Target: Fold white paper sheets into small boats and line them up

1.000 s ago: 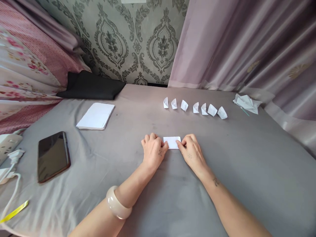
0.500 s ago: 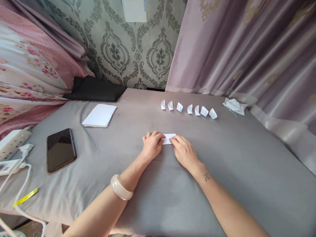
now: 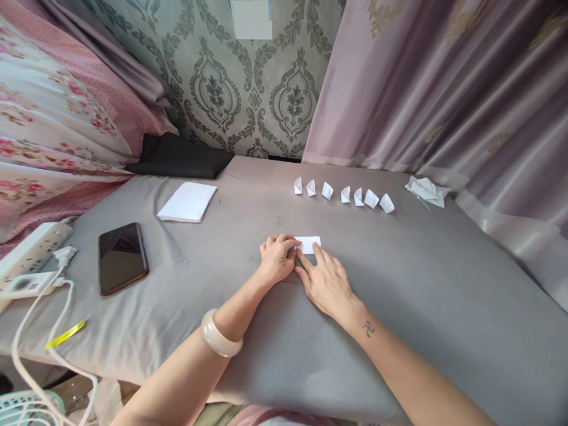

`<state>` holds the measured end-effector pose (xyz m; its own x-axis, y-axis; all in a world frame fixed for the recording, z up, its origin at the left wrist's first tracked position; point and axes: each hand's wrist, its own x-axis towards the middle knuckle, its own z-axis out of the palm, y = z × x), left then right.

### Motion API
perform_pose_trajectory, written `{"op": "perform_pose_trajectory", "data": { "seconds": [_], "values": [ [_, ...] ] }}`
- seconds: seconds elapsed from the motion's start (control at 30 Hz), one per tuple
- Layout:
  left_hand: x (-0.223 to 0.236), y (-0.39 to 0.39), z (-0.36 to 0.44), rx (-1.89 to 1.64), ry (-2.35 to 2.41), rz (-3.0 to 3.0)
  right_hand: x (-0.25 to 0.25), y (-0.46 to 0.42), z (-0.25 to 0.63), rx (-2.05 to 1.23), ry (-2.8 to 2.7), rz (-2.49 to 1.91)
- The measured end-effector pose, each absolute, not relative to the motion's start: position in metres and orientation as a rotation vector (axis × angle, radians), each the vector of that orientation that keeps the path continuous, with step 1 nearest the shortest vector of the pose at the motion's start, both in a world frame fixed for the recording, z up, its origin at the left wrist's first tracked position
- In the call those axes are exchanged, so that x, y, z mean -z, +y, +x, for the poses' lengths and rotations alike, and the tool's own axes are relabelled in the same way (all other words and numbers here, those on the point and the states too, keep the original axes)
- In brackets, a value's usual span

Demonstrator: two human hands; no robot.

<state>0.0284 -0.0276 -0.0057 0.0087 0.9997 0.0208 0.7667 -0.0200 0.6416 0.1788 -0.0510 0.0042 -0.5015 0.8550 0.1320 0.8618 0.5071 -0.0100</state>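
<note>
1. A small folded paper point(image 3: 309, 244), white and oblong, lies flat on the gray cloth point(image 3: 435, 296), near the middle of the view and between the two hands
2. The left hand point(image 3: 277, 260) rests at the paper's left end with its fingers bent, the fingertips touching that end; whether the thumb pinches it from below, I cannot tell
3. The right hand point(image 3: 327, 287) is loose and spread, palm down, clasping nothing; one fingertip lies on the paper's right part and another reaches its lower edge near the left hand, while the thumb is on the cloth side
4. A pale bracelet point(image 3: 219, 338) circles the left forearm, and a dark mark shows on the right wrist
5. Beyond the hands, seven folded white paper pieces point(image 3: 345, 194) stand in a loose row, well apart from the oblong one
6. To the right of that row lies a heap of white paper point(image 3: 426, 190), with a thin green stick point(image 3: 423, 203) just beside it
7. On the left are a stack of white paper point(image 3: 187, 202) and, nearer the person, a dark phone point(image 3: 123, 258) lying face up
8. Further left are a white power strip point(image 3: 33, 251), a plug point(image 3: 65, 255) with its cord, and a yellow strip point(image 3: 66, 333)
9. A black cloth point(image 3: 184, 157) lies at the far left, by the patterned wall point(image 3: 255, 77)
</note>
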Motion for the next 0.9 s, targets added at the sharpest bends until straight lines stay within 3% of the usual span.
{"op": "perform_pose_trajectory", "data": {
  "seconds": [0.53,0.9],
  "values": [
    [-0.005,-0.02,0.025,-0.582,1.805,1.754,-0.012,-0.039,0.215,0.037,-2.506,-1.644],
    [0.006,-0.015,0.03,-0.611,1.87,1.813,0.003,0.01,0.207,-0.61,-2.084,-1.538]
  ]
}}
